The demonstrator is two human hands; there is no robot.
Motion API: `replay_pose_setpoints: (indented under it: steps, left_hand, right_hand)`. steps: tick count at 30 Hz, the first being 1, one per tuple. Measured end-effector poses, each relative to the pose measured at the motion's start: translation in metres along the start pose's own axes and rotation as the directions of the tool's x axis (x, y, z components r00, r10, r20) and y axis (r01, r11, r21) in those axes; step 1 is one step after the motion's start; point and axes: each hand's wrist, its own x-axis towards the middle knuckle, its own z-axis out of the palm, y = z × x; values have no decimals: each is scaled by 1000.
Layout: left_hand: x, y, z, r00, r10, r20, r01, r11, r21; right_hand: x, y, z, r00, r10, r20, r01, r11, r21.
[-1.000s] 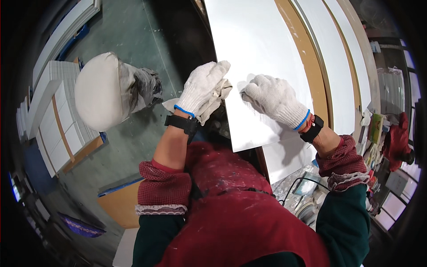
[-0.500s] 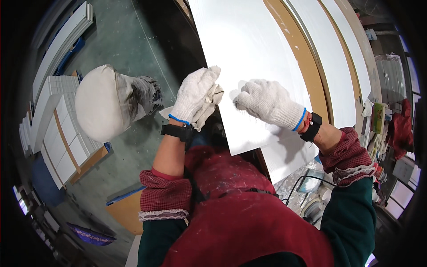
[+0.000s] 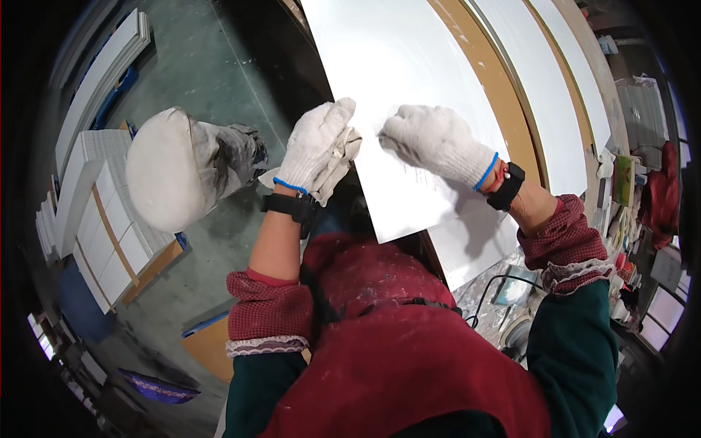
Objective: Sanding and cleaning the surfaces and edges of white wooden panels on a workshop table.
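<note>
A white panel [image 3: 394, 95] is observed lying flat on the surface [image 3: 478, 244], directly in front of the person. Its long axis runs away from the person toward the upper edge of the view, with the near short edge ending in a corner just above the red apron [image 3: 409, 350]. The panel face is plain, smooth and matt white, with faint scuff lines noted beside the right hand. A second white sheet is seen beneath the panel, projecting past its near right corner.

The left hand [image 3: 318, 142], in a white knitted glove, is placed at the panel's left edge. Its grip is closed on a folded pale cloth or pad [image 3: 339, 160], which is held against that edge. The right hand [image 3: 431, 142], likewise gloved, is laid on the panel face right of the left hand; its fingers are curled down onto the panel, and it cannot be told whether anything is pinched under them. A dark band is worn on each wrist.

To the right of the panel, further long white boards [image 3: 540, 87] are seen, parted by brown strips and aligned on the same axis. To the left of the panel, on the green floor, a white rounded object wrapped in grey plastic [image 3: 182, 168] is recorded, its contents not visible. Further left of the panel, stacked white boards [image 3: 109, 219] are noted.
</note>
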Motion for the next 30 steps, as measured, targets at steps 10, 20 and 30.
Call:
replay_pose_setpoints:
  steps: [10, 20, 30]
  left_hand:
    - [5, -6, -2, 997, 65, -30, -57, 975, 216]
    - [-1, -2, -3, 996, 86, -24, -77, 961, 265]
    - [-10, 3, 3, 994, 82, -68, -50, 924, 378]
  right_hand:
    - [4, 5, -2, 988, 43, -146, -61, 991, -120]
    - [-37, -13, 24, 965, -224, -132, 198, 962, -189]
    - [-45, -18, 15, 974, -227, -19, 224, 968, -114]
